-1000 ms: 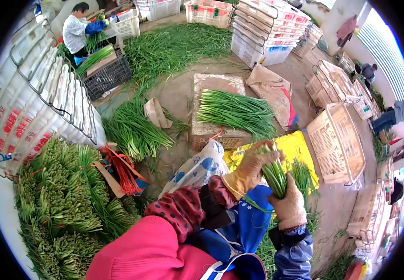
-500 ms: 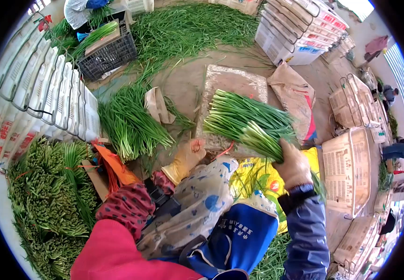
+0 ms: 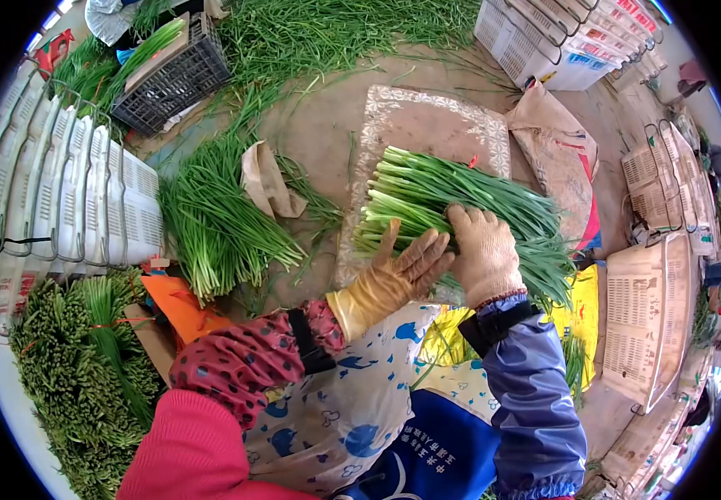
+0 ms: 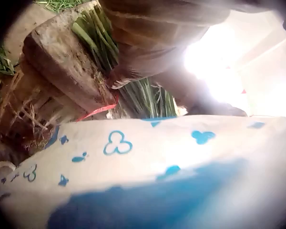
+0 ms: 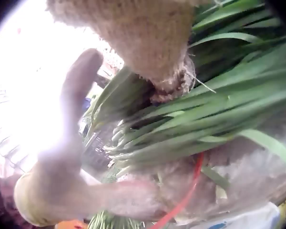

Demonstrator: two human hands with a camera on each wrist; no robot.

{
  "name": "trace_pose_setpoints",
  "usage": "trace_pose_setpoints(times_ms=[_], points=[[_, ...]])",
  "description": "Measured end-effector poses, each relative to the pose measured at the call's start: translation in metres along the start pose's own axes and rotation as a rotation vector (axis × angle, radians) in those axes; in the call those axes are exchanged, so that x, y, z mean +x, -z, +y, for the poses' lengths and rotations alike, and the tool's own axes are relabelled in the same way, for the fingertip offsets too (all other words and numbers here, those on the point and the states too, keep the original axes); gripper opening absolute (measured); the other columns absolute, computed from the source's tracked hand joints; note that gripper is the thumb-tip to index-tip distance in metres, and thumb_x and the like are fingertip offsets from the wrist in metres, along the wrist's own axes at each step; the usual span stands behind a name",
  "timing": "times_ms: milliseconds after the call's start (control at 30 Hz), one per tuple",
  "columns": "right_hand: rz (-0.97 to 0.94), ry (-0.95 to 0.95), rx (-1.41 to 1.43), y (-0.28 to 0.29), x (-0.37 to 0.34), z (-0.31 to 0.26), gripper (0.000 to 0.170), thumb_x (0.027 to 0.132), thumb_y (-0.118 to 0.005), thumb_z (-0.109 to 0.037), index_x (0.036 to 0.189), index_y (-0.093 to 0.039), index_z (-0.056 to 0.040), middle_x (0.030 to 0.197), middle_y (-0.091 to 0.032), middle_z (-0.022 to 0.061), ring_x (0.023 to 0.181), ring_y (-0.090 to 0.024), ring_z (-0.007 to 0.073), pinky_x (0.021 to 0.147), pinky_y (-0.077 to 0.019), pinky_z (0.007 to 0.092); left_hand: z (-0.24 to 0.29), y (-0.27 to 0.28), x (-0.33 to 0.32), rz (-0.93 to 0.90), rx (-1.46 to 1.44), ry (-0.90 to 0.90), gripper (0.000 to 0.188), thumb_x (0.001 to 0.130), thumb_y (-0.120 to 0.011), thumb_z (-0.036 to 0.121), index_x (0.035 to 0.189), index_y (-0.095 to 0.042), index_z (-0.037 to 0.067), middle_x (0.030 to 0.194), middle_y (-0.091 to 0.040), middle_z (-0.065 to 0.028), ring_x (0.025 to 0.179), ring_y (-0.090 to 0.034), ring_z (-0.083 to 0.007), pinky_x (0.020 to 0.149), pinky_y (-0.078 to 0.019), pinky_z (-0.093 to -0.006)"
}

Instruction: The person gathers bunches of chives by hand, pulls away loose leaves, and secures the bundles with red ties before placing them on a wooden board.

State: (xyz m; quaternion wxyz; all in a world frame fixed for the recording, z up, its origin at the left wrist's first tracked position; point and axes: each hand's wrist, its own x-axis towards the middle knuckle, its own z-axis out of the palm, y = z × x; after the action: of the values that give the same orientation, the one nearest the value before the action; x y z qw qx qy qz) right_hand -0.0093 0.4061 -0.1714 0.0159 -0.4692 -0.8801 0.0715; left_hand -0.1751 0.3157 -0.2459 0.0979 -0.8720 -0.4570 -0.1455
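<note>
A pile of garlic chives [image 3: 493, 187] lies across a worn board [image 3: 427, 117], pale stem ends to the left. My right hand [image 3: 487, 254], in a knit glove, is over the near side of the pile, its fingers bent around a bunch there. In the right wrist view, a frayed glove fingertip [image 5: 178, 86] presses among the green leaves [image 5: 219, 105]. My left hand [image 3: 398, 275], in a yellowish rubber glove, has its fingers spread and fairly straight beside the stems, close to the right hand. A red strip [image 4: 97, 112] hangs at the board's near edge.
Another chive heap [image 3: 219, 221] lies left of the board, near a beige cloth piece [image 3: 269, 179]. Stacked white crates [image 3: 77, 183] and tied bundles [image 3: 69, 358] stand farther left. Right are a sack [image 3: 552, 137], a yellow bag [image 3: 577, 317] and a pale crate [image 3: 652, 312].
The right hand has brought its bunch from the lap onto the pile and shifted it left. The left hand let go of the bunch, went left, then came back beside the stems.
</note>
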Motion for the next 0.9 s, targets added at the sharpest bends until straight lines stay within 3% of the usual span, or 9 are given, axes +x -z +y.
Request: trace_pose_setpoints(times_ms=[67,133,233,333,433,667,733,833,900], points=[[-0.071,0.002,-0.052,0.006,0.000,-0.001,0.058,0.067,-0.079,-0.015,0.120,-0.054,-0.0104,0.108,-0.063,0.0113,0.105,-0.060,0.0316,0.086,-0.0493,0.0439,-0.003,-0.013,0.013,-0.056,-0.111,0.081,0.062,0.093,-0.041,0.025,0.151,-0.029,0.008,0.160,-0.021,-0.0156,0.150,-0.014,-0.0322,0.113,-0.0045,-0.0714],[-0.253,-0.048,-0.109,0.035,0.005,-0.011,0.066,0.067,-0.081,-0.020,0.126,-0.053,-0.0093,0.112,-0.064,0.0116,0.107,-0.060,0.0313,0.089,-0.0497,0.0421,-0.006,-0.016,0.021,-0.131,0.092,0.076,0.063,0.093,-0.041,0.023,0.152,-0.027,0.006,0.160,-0.020,-0.0168,0.150,-0.015,-0.0335,0.113,-0.0065,-0.0715],[-0.149,-0.179,0.260,0.064,0.021,0.006,0.038,0.078,-0.075,-0.025,0.111,-0.065,-0.0083,0.101,-0.069,0.0148,0.095,-0.066,0.0340,0.081,-0.0519,0.0420,-0.006,-0.012,0.025,-0.222,0.276,0.097,0.064,0.093,-0.039,0.022,0.152,-0.024,0.003,0.160,-0.021,-0.0178,0.149,-0.019,-0.0352,0.114,-0.0108,-0.0704],[0.165,-0.187,0.159,0.063,0.071,0.015,0.019,0.090,-0.059,-0.018,0.101,-0.067,-0.0057,0.092,-0.067,0.0207,0.092,-0.067,0.0357,0.080,-0.0514,0.0421,-0.006,-0.018,0.026,-0.162,0.175,0.127,0.064,0.092,-0.038,0.020,0.150,-0.023,0.000,0.158,-0.023,-0.0216,0.148,-0.020,-0.0368,0.116,-0.0123,-0.0680],[0.196,0.067,0.201,-0.001,0.124,0.056,0.024,0.090,-0.059,-0.022,0.107,-0.066,-0.0073,0.099,-0.068,0.0201,0.097,-0.064,0.0382,0.083,-0.0508,0.0431,-0.001,-0.015,0.035,-0.229,0.143,0.159,0.063,0.090,-0.040,0.019,0.148,-0.026,-0.004,0.157,-0.022,-0.0250,0.148,-0.019,-0.0386,0.116,-0.0119,-0.0682],[-0.308,-0.080,0.076,-0.040,0.136,0.056,0.037,0.097,-0.049,-0.031,0.129,-0.058,-0.0149,0.111,-0.066,0.0225,0.104,-0.062,0.0410,0.088,-0.0502,0.0459,-0.005,-0.031,0.048,-0.101,0.068,0.326,0.061,0.089,-0.041,0.016,0.145,-0.033,-0.006,0.154,-0.028,-0.0271,0.147,-0.018,-0.0419,0.117,-0.0100,-0.0658],[-0.311,-0.061,0.181,-0.071,0.131,0.057,0.036,0.097,-0.048,-0.029,0.127,-0.060,-0.0145,0.111,-0.067,0.0215,0.104,-0.063,0.0409,0.089,-0.0503,0.0464,-0.007,-0.037,0.046,-0.088,0.112,0.375,0.058,0.091,-0.040,0.016,0.145,-0.035,-0.004,0.155,-0.029,-0.0248,0.147,-0.020,-0.0401,0.118,-0.0100,-0.0641],[-0.257,-0.133,0.142,-0.027,0.099,0.026,0.037,0.096,-0.048,-0.029,0.126,-0.062,-0.0121,0.112,-0.068,0.0193,0.105,-0.063,0.0393,0.091,-0.0503,0.0458,-0.011,-0.042,0.059,-0.127,0.132,0.441,0.058,0.092,-0.038,0.015,0.147,-0.032,-0.002,0.156,-0.027,-0.0230,0.147,-0.021,-0.0383,0.119,-0.0113,-0.0617],[-0.225,-0.130,0.211,-0.035,0.092,0.032,0.042,0.095,-0.050,-0.032,0.129,-0.060,-0.0097,0.114,-0.067,0.0191,0.109,-0.063,0.0365,0.093,-0.0498,0.0443,-0.015,-0.039,0.057,-0.093,0.006,0.453,0.060,0.092,-0.039,0.014,0.150,-0.028,0.000,0.157,-0.024,-0.0217,0.148,-0.019,-0.0380,0.118,-0.0114,-0.0624]])
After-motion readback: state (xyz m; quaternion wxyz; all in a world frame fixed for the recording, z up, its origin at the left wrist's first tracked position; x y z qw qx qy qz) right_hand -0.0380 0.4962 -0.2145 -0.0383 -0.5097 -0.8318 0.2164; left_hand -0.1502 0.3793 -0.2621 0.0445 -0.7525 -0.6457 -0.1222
